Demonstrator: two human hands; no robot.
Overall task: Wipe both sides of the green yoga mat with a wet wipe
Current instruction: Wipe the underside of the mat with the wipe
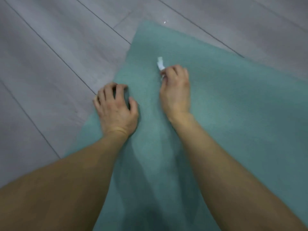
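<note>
Our R hand (175, 90) pinches the wet wipe (160, 63); L hand (115, 107) curls over the mat (233, 114) at its left edge. Prob soft, floppy: we lift there.

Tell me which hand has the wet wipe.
The right hand: it pinches the white wet wipe. The left hand rests on the edge of the yoga mat, with no wipe.
</note>
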